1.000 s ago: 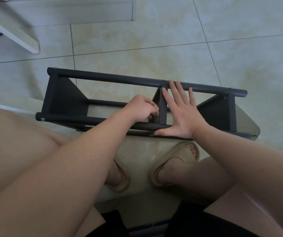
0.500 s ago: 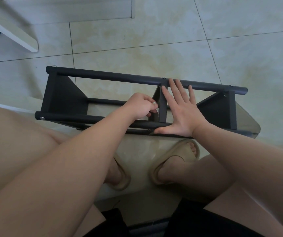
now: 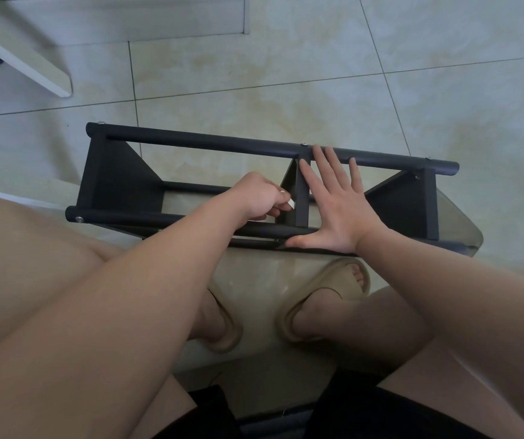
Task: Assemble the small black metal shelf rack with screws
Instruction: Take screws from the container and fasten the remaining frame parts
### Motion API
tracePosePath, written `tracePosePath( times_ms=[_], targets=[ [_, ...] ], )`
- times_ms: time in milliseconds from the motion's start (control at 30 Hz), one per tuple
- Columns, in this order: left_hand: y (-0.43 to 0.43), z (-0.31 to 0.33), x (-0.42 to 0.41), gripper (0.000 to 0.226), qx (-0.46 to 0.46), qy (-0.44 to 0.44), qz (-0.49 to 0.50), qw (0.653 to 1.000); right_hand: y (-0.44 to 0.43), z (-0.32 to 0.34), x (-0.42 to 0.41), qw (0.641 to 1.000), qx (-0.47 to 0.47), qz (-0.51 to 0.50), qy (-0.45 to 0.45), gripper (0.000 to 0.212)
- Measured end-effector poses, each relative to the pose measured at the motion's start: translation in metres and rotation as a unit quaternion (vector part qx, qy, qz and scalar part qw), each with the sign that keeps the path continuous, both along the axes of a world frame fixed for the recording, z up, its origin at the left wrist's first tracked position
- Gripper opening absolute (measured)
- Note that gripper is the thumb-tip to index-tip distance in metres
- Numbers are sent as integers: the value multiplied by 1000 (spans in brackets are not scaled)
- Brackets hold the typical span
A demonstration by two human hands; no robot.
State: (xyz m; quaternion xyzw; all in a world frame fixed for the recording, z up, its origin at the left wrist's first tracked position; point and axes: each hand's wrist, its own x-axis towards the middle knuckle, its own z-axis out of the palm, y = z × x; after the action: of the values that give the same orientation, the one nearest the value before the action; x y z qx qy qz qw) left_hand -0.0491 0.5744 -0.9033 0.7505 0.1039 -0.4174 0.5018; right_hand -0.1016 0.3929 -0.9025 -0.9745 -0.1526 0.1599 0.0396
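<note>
The rack (image 3: 207, 144) lies along the table (image 3: 466, 223), long axis left-right; the open right hand (image 3: 336, 210) braces its middle shelf (image 3: 302, 198), while the left hand (image 3: 259, 198), just left, pinches a pale bit (image 3: 290, 203).

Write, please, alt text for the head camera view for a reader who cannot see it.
Seen from above, a person's right hand lies flat on a black metal rack that rests on its side on a glass table, while the left hand, fingers curled, reaches to the rack's middle panel. Tan sandals show through the glass, above a tiled floor.
</note>
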Motion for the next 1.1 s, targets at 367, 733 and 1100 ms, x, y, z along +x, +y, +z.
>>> tracePosePath(
  times_ms=[367,733,1100],
  targets=[
    [-1,11,1,15,9,59,-7,998,1,1,-1,1000,-6,-1,0,137],
    [7,4,2,18,0,44,-58,997,1,3,-2,1000,0,-1,-2,136],
    [11,-2,-1,24,29,-26,-134,990,2,4,-2,1000,-14,0,3,136]
  ],
)
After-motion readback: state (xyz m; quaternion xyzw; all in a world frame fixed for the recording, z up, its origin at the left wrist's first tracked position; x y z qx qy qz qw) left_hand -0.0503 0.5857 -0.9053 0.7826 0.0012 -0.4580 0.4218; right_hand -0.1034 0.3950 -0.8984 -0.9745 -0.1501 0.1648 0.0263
